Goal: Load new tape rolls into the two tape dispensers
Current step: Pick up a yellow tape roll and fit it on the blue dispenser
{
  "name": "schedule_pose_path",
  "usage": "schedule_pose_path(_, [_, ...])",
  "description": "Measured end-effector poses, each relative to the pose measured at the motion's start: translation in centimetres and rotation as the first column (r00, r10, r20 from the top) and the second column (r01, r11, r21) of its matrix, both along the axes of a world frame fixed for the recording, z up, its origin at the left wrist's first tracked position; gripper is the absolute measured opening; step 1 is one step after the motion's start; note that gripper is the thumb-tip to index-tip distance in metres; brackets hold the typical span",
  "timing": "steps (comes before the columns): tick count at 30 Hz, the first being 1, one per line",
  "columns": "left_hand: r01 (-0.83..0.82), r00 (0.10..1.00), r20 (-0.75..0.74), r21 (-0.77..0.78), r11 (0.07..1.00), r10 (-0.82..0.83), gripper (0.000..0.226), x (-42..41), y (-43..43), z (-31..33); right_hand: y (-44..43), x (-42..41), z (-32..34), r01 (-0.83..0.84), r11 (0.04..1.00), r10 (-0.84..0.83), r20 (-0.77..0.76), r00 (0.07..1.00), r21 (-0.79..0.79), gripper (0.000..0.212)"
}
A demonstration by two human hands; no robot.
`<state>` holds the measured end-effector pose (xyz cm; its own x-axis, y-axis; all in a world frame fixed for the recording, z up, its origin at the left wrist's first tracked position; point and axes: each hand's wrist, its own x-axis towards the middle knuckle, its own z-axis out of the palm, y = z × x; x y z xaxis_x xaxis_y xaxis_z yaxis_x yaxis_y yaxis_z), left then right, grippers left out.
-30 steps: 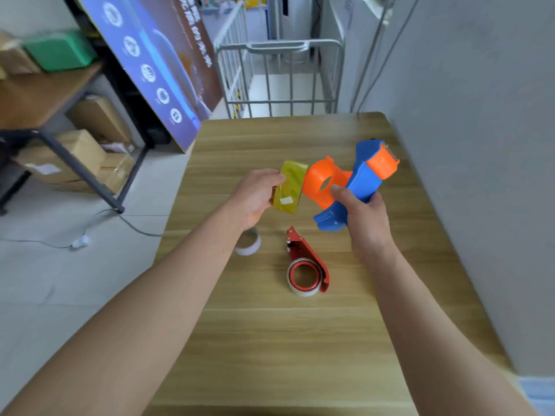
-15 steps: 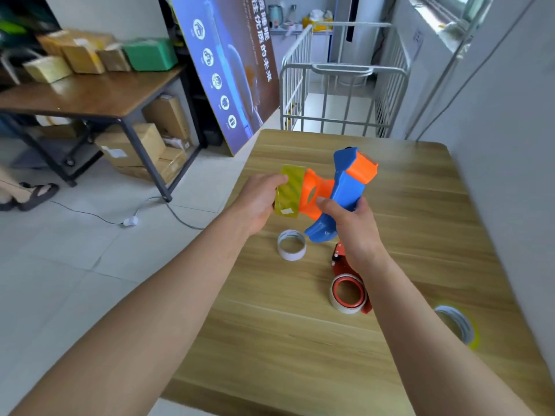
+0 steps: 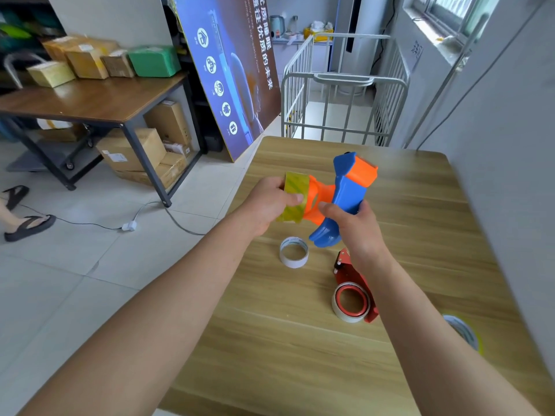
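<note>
The left hand (image 3: 265,205) grips the yellow tape roll (image 3: 293,196), the right hand (image 3: 359,232) the blue-and-orange tape dispenser (image 3: 350,187); pushed crooked against that dispenser's hub (image 3: 317,202), the roll could jam.

Yellow tape roll (image 3: 292,197) at orange hub (image 3: 319,196) of blue dispenser (image 3: 348,190); red dispenser (image 3: 344,262) flat, white roll (image 3: 342,316) fitted.

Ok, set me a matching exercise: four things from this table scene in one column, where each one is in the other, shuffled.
1. yellow tape roll
2. blue dispenser
3. red dispenser
4. white ring

A. flat on the table, a roll on it
B. in the grip of the left hand
C. on the table, free of any dispenser
D. in the grip of the right hand

Pairs: 1-B, 2-D, 3-A, 4-C
</note>
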<state>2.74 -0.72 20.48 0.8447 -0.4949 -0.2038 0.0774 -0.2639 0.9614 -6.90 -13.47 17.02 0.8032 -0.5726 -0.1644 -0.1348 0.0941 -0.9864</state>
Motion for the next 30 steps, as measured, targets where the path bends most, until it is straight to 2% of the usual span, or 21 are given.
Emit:
schedule_pose_path(2, [-0.017, 0.999, 0.049, 0.04, 0.999, 0.016, 0.026, 0.2, -0.2, 0.0, -0.2, 0.0, 0.0, 0.017, 1.0, -0.017, -0.007, 1.0, -0.002, 0.041])
schedule_pose_path(6, [0.006, 1.0, 0.028, 0.035, 0.999, -0.007, 0.024, 0.4, 0.2, -0.4, -0.6, 0.1, -0.1, 0.064, 0.998, -0.064, 0.004, 0.998, -0.014, 0.033])
schedule_pose_path(7, [0.025, 0.999, 0.034, 0.052, 0.998, -0.026, 0.031, 0.4, 0.3, -0.6, -0.7, 0.1, -0.1, 0.076, 0.997, -0.076, 0.006, 0.997, -0.015, 0.034])
schedule_pose_path(9, [0.048, 0.995, 0.076, 0.156, 0.987, -0.061, 0.054, 0.4, 0.5, -0.8, -0.8, 0.1, -0.1, 0.099, 0.995, -0.099, 0.002, 0.995, -0.017, 0.038])
schedule_pose_path(11, [0.055, 0.981, 0.163, 0.301, 0.952, -0.109, 0.064, 0.4, 0.6, -1.0, -0.9, 0.1, -0.3, 0.115, 0.993, -0.115, -0.01, 0.993, -0.033, 0.04])
schedule_pose_path(16, [0.09, 0.878, 0.362, 0.52, 0.85, -0.314, 0.051, 0.4, 1.2, -1.3, -0.8, 0.2, -0.6, 0.12, 0.987, -0.124, -0.028, 0.992, -0.111, 0.042])
schedule_pose_path(19, [0.101, 0.813, 0.438, 0.542, 0.834, -0.383, 0.057, 0.4, 1.4, -1.7, -0.6, 0.1, -0.6, 0.066, 0.99, -0.073, -0.058, 0.996, -0.128, 0.045])
schedule_pose_path(22, [0.073, 0.767, 0.503, 0.549, 0.832, -0.399, 0.058, 0.1, 1.4, -2.0, -0.2, -0.1, -0.8, -0.019, 0.988, 0.006, -0.081, 0.997, -0.154, 0.038])
schedule_pose_path(27, [0.091, 0.738, 0.554, 0.485, 0.87, -0.386, 0.068, -0.4, 1.6, -2.0, 0.3, -0.3, -0.7, -0.092, 0.988, 0.083, -0.07, 0.994, -0.125, 0.036])
schedule_pose_path(30, [0.001, 0.72, 0.592, 0.519, 0.855, -0.361, 0.061, -0.7, 1.5, -2.3, 0.5, -0.3, -0.5, -0.114, 0.987, 0.108, -0.059, 0.992, -0.113, 0.032])
